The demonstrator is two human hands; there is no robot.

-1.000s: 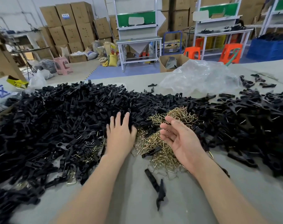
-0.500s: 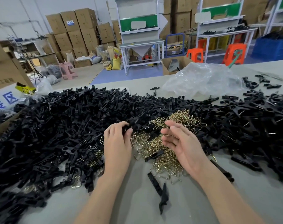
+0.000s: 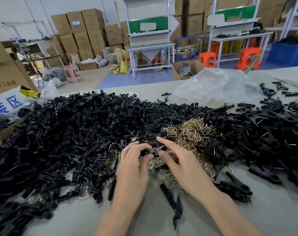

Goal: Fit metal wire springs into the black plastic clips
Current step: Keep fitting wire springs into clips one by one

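Clips and springs heap across grey table; cardboard boxes behind.

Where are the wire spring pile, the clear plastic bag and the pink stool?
wire spring pile (image 3: pixel 190 132), head view, top of the heap.
clear plastic bag (image 3: pixel 216 86), head view, crumpled middle.
pink stool (image 3: pixel 70 67), head view, its seat.

Clips cover our table left to right, springs heaped mid-pile. Our left hand and right hand meet at the springs' near edge, a clip between them. A bag lies far right behind.
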